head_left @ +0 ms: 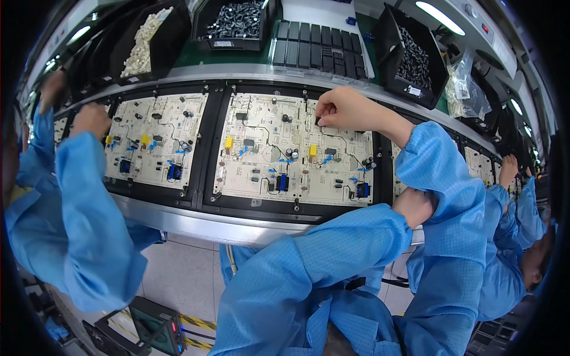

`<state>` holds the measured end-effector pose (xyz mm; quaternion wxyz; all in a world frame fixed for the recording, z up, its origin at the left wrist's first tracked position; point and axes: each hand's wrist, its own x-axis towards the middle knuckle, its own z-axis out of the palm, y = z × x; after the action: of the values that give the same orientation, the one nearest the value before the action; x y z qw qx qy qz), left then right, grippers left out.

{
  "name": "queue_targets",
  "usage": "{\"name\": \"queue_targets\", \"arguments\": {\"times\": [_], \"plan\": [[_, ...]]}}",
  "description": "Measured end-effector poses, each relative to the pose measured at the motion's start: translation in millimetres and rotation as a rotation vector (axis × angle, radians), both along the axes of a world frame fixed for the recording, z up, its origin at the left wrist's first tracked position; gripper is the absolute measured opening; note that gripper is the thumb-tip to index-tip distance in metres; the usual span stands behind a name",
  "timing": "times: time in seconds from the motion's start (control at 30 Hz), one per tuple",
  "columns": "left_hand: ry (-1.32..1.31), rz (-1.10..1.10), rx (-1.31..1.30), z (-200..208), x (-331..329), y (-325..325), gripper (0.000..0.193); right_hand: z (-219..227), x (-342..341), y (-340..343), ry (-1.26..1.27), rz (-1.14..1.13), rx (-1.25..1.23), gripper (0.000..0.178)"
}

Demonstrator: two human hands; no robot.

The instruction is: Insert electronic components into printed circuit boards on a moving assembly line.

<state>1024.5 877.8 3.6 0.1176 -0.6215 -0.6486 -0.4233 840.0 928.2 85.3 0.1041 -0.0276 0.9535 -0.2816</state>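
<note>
Black component (319,121) in pinch of right hand (343,109), far side of circuit board (320,193), axis unclear; left hand (414,206) beyond near-right corner, grip hidden.

At the centre of the frame we see cream circuit boards (240,181) dotted with yellow blocks (229,143) and deep-blue components (282,183) in black carriers (205,154); our blue sleeves (332,255) carry a fine dark grid, and tape (199,321) at lower left shows yellow and black stripes.

at least four circuit boards (267,136), three filled bins (249,44)
</note>
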Motion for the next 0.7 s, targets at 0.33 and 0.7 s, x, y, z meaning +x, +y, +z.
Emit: {"name": "queue_targets", "arguments": {"times": [0.33,0.7], "plan": [[-0.206,-0.030,-0.149,23,-7,-11,0.019,2,6,-2,0.057,0.008,0.025,0.016],[-0.478,-0.106,-0.064,13,-12,-5,0.024,11,19,-2,0.311,0.140,0.222,0.025]]}}
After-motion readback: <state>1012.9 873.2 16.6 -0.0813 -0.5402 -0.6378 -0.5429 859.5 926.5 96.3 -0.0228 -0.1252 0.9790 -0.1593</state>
